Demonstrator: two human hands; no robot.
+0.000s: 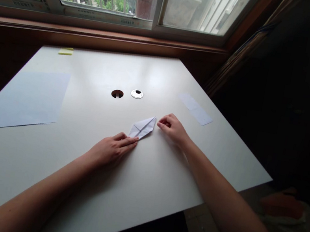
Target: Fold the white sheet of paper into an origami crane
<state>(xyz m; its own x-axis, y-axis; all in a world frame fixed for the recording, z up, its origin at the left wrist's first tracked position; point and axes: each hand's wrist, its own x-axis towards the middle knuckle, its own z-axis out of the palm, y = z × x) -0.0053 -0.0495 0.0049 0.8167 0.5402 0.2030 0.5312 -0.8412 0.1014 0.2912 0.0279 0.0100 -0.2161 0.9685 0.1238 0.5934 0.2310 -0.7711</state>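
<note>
A small piece of white paper (145, 125), folded into a pointed, kite-like shape with creases and layered flaps, lies on the white table. My left hand (116, 146) holds its near left end down, fingers close together on the edge and partly covering it. Just right of the paper's far tip is my right hand (171, 127), its fingers curled and the thumb near the index finger. A narrow gap separates that hand from the paper, and nothing shows between its fingertips.
Large white sheets (26, 97) lie at the left of the table (75, 194). A paper strip (195, 109) is at the right, a yellow sticky-note pad (66, 51) at the back left. Beyond the paper are an open cable hole (117, 93) and a round cover (137, 94).
</note>
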